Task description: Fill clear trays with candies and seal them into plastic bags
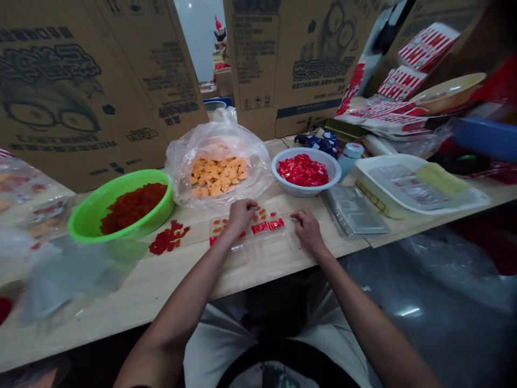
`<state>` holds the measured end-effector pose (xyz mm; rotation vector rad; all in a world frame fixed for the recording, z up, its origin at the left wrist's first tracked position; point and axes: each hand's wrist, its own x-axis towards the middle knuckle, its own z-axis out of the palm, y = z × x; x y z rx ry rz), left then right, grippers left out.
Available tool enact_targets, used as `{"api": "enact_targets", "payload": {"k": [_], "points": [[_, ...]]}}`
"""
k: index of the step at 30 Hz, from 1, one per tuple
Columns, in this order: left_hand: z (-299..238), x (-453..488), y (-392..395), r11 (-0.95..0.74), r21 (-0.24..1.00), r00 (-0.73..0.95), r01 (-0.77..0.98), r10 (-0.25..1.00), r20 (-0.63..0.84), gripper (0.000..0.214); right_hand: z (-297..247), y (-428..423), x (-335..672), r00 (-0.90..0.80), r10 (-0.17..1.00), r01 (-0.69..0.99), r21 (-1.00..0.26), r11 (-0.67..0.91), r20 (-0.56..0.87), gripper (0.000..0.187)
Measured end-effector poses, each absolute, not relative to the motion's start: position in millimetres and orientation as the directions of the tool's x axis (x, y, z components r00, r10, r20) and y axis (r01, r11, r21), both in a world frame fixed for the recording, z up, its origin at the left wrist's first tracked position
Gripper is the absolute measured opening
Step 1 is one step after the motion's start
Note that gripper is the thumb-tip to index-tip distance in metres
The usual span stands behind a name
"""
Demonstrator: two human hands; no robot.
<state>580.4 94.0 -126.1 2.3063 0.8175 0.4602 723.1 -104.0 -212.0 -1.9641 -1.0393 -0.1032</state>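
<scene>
A clear plastic compartment tray [262,242] lies on the wooden table [161,275] in front of me, with orange pieces and red wrapped packets in its far cells. My left hand [240,214] rests curled over the tray's far left cells, fingers bunched; what they hold is hidden. My right hand [306,229] sits at the tray's right edge, fingers curled down against it. Behind the tray stand a clear bag of orange pieces [218,175] and a white bowl of red wrapped packets [306,171].
A green bowl of red pieces [121,207] stands at the left, with loose red pieces [166,240] beside it. Stacked empty clear trays [355,215] and a white tray [420,186] lie right. Cardboard boxes [81,91] wall the back. Plastic sheeting [428,291] hangs lower right.
</scene>
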Motion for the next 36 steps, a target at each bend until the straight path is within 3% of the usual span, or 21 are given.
{"api": "enact_targets", "payload": {"k": [5, 12, 17, 20, 24, 28, 30, 33, 36], "points": [[-141.0, 633.9, 76.5, -0.651, 0.619, 0.783, 0.440, 0.615, 0.090, 0.018, -212.2, -102.8, 724.9, 0.643, 0.624, 0.695, -0.681, -0.231, 0.444, 0.028], [-146.5, 635.4, 78.5, -0.695, 0.534, 0.766, 0.481, 0.630, 0.130, 0.019, -212.0, -103.0, 727.1, 0.647, 0.626, 0.684, -0.695, -0.222, 0.436, 0.030], [-129.0, 591.2, 79.6, -0.731, 0.534, 0.709, 0.424, 0.635, 0.306, 0.028, -211.5, -103.9, 727.2, 0.643, 0.625, 0.689, -0.691, -0.219, 0.443, 0.029], [-126.1, 534.0, 84.8, -0.738, 0.460, 0.666, 0.494, 0.661, 0.345, 0.032, -210.9, -104.3, 726.2, 0.652, 0.616, 0.684, -0.694, -0.226, 0.442, 0.030], [-135.6, 460.1, 80.5, -0.742, 0.287, 0.726, 0.605, 0.663, 0.184, 0.046, -211.3, -105.2, 726.2, 0.657, 0.621, 0.678, -0.695, -0.238, 0.428, 0.028], [-146.7, 430.0, 65.8, -0.811, 0.250, 0.839, 0.528, 0.544, -0.006, 0.064, -210.5, -106.4, 725.4, 0.664, 0.624, 0.670, -0.699, -0.252, 0.412, 0.029], [-149.5, 428.8, 61.8, -0.823, 0.239, 0.853, 0.515, 0.518, -0.053, 0.067, -205.2, -105.1, 721.4, 0.639, 0.632, 0.704, -0.663, -0.253, 0.438, 0.034], [-150.6, 431.7, 60.8, -0.828, 0.206, 0.853, 0.521, 0.516, -0.082, 0.070, -188.7, -96.1, 708.2, 0.498, 0.724, 0.831, -0.502, -0.241, 0.477, 0.044], [-149.9, 433.5, 60.9, -0.835, 0.174, 0.853, 0.522, 0.514, -0.094, 0.071, -168.1, -78.7, 690.0, 0.361, 0.853, 0.916, -0.315, -0.249, 0.378, 0.049]]}}
